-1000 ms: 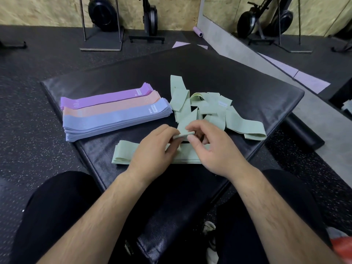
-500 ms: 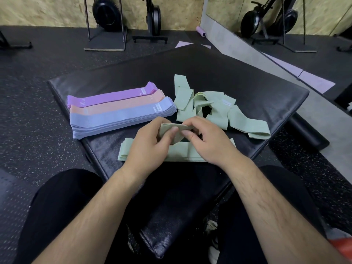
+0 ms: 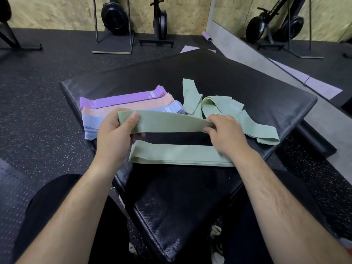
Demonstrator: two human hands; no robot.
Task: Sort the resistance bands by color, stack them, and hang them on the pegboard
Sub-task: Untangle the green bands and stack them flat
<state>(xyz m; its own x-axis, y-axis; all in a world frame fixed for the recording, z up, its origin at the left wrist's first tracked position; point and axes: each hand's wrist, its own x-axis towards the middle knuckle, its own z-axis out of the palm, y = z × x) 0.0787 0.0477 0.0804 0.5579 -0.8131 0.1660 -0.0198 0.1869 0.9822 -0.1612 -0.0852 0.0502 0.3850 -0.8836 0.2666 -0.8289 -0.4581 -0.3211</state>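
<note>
A green resistance band [image 3: 167, 122] is stretched flat between my left hand [image 3: 114, 136] and my right hand [image 3: 226, 134], each pinching one end, a little above a neat stack of green bands [image 3: 177, 154] on the black padded mat [image 3: 247, 92]. Behind my right hand lies a loose tangle of green bands [image 3: 215, 105]. At the left sit three sorted stacks: purple [image 3: 123, 99], peach [image 3: 137, 106] and blue [image 3: 91, 128]; my left hand hides part of the blue one. No pegboard is in view.
The mat's near edge runs between my knees, its right edge drops to a black roller [image 3: 316, 141]. Rubber gym floor surrounds it. Rack stands [image 3: 112, 44] and weight plates [image 3: 114, 16] stand along the wooden back wall, with a mirror [image 3: 285, 25] at right.
The bunched green band between my fingers has been pulled out flat: my left hand moved left, my right hand right. The head camera shifted a little closer.
</note>
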